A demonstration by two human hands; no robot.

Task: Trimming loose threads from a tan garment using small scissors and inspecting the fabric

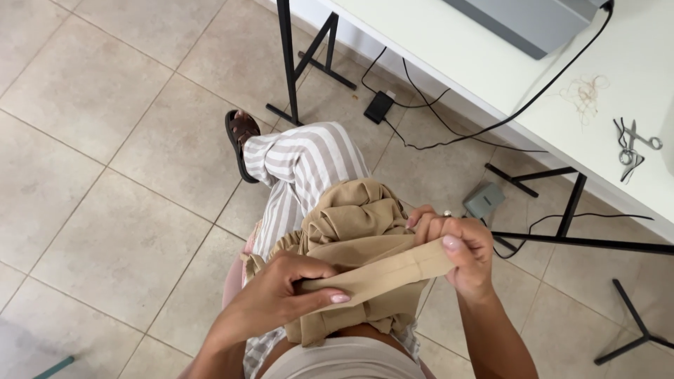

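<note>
I held the tan cloth (354, 231) bunched on my lap, its folded band pinched taut between my left hand (281, 295) and right hand (460, 256); next called for careful smoothing.

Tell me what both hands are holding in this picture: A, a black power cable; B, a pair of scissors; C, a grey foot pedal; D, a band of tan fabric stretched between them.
D: the left hand and right hand each pinch an end of a flat tan fabric band, while the scissors lie untouched on the white table.
</note>
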